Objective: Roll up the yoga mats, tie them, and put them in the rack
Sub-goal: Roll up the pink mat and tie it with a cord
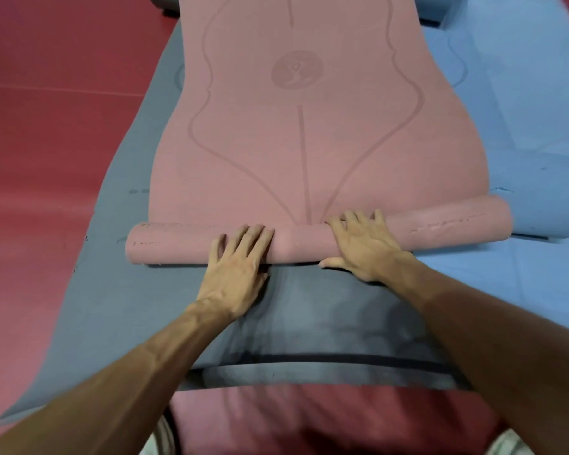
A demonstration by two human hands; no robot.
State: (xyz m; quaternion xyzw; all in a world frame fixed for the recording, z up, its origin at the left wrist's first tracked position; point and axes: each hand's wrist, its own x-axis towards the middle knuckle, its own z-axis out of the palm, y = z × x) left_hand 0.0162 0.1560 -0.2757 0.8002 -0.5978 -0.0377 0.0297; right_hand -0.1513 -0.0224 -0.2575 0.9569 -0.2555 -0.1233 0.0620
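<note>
Head view: a pink yoga mat (309, 152) lies on a grey mat (128, 290), its near end rolled into a roll (440, 224). The 2 hands, left hand (237, 261) and right hand (363, 246), press flat on the roll's middle with fingers straight and spread. A round figure emblem (297, 68) marks the pink mat. A blue mat (523, 126) lies just beside it on the right.

Soft, even indoor light, moderately bright, seemingly from overhead; glare limited to a faint sheen on the red floor (46, 152); forearms (138, 366) cast diffuse shadow on the grey mat (312, 323); a thin dark shadow line under the pink roll (303, 244); mat edges bow outward, wide-angle distortion; bottom corners smeared, slightly out of focus.
</note>
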